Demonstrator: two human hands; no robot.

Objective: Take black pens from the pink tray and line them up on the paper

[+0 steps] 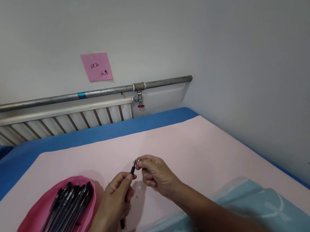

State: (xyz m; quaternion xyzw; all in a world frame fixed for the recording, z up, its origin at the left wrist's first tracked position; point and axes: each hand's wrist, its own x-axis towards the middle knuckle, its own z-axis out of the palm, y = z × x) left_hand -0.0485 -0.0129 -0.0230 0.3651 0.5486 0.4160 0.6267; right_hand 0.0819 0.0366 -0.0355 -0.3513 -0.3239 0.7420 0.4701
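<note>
Over the middle of the pale pink sheet (pixel 183 143), I have a slim black pen (pixel 132 170) slanting up between the two hands, clear of the sheet by the look of it. My left hand (pixel 113 197) grasps it, the thumb pressed along its side and the fingers curled beneath. A dark end (pixel 122 223) shows under that hand; I take it for the pen's lower end, though the hand hides the stretch between. My right hand (pixel 156 173) is at the upper tip, thumb and forefinger drawn together there and the other fingers folded in. I cannot tell whether that pinch grips the tip or some small piece at it.

Just beside my left forearm sits a bright pink basket (pixel 37 214) with a wavy rim. A bundle of pens (pixel 62 222) lies slantwise in it, with see-through barrels and black ends. Nearest me, a light blue cloth (pixel 248 203) with white markings lies rumpled under the forearms. Blue edging (pixel 115 129) borders the sheet's far side. Beyond it I see a white radiator (pixel 54 123), a metal pipe (pixel 50 100) and a red-handled valve (pixel 141 105). A pink note (pixel 97 67) with handwriting is on the wall (pixel 139 26) above.
</note>
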